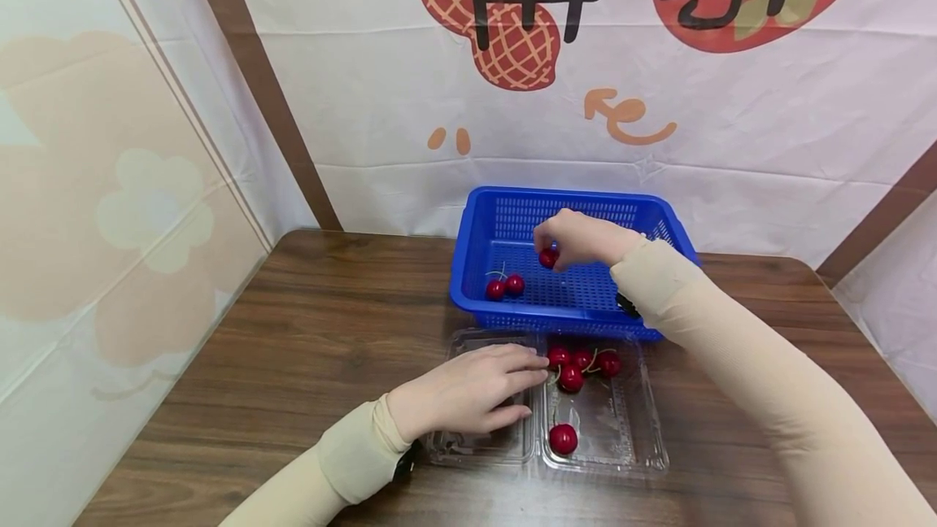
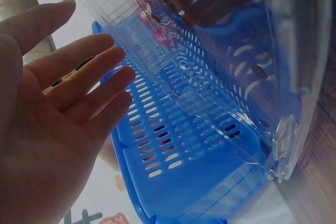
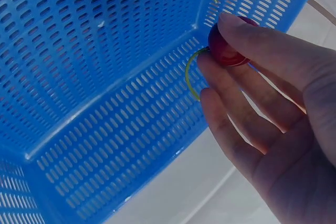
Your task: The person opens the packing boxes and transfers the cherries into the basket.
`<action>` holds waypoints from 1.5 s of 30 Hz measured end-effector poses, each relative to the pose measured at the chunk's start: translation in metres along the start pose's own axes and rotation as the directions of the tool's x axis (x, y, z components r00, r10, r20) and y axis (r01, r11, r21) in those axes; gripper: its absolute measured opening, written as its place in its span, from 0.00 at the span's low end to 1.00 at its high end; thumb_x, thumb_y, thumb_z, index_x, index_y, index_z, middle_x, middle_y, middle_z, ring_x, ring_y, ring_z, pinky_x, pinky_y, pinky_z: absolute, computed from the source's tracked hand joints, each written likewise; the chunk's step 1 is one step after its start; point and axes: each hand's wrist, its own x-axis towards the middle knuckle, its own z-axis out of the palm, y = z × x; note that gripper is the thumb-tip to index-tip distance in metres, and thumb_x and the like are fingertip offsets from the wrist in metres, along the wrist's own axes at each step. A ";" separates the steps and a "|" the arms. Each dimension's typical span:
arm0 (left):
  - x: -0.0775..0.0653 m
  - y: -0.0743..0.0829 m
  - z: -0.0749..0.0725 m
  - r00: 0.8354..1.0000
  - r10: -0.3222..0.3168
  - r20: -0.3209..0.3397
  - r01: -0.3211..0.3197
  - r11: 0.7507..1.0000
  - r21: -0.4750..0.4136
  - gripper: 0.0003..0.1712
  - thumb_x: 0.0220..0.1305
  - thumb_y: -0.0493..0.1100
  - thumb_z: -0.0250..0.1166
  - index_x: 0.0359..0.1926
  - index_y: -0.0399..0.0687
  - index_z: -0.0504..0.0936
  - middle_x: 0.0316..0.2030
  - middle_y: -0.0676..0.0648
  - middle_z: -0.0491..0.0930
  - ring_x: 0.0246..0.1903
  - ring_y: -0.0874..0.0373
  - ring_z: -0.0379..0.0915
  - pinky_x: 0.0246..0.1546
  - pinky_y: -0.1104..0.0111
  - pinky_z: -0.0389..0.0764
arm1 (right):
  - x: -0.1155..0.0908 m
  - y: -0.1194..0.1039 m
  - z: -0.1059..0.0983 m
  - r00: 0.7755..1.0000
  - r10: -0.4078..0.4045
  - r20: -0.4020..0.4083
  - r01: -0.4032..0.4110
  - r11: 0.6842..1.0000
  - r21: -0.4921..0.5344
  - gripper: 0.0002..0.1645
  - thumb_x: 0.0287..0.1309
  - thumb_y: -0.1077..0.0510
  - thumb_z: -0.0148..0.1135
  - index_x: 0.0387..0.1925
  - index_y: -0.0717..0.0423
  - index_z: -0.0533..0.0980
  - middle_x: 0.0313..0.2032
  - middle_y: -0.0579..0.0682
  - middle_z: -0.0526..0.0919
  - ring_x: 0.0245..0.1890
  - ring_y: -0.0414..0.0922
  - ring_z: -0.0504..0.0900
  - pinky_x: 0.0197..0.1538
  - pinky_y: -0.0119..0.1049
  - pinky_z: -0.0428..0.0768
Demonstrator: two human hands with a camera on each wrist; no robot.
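My right hand [image 1: 567, 238] hovers over the blue basket [image 1: 468, 254] and pinches a red cherry [image 1: 547, 258] between thumb and fingers; the right wrist view shows that cherry [image 3: 226, 51] with its green stem. Two more cherries [image 1: 505, 286] lie on the basket floor. In front of the basket sits an open clear plastic clamshell box [image 1: 644, 446]; several cherries [image 1: 578, 368] lie in its right half. My left hand [image 1: 468, 393] rests flat with straight fingers on the box's left half; the left wrist view shows its fingers [image 2: 89, 93] spread beside the clear plastic [image 2: 210, 77].
A brown wooden table [image 1: 293, 348] carries everything. A white printed cloth backdrop [image 1: 732, 145] hangs close behind the basket, and a pale wall panel [image 1: 110, 226] closes the left side. The table's right corner [image 1: 812, 267] lies near the basket.
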 end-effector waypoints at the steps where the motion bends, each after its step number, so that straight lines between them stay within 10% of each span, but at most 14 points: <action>1: 0.000 0.000 0.000 1.000 0.000 0.000 0.000 1.000 -0.001 0.27 0.63 0.53 0.55 0.58 0.43 0.75 0.58 0.46 0.74 0.59 0.55 0.64 0.64 0.65 0.65 | 0.001 0.000 0.000 1.000 0.000 0.004 0.000 1.000 -0.002 0.18 0.41 0.63 0.71 0.39 0.56 0.80 0.40 0.53 0.83 0.37 0.45 0.78 0.43 0.41 0.84; 45: -0.001 0.000 -0.001 1.000 -0.001 0.017 0.001 1.000 0.009 0.27 0.63 0.54 0.54 0.58 0.43 0.74 0.59 0.47 0.73 0.60 0.55 0.63 0.64 0.65 0.65 | 0.042 0.003 0.027 0.992 0.035 0.125 -0.033 0.999 -0.022 0.19 0.37 0.65 0.73 0.37 0.58 0.80 0.37 0.54 0.83 0.34 0.45 0.78 0.39 0.40 0.83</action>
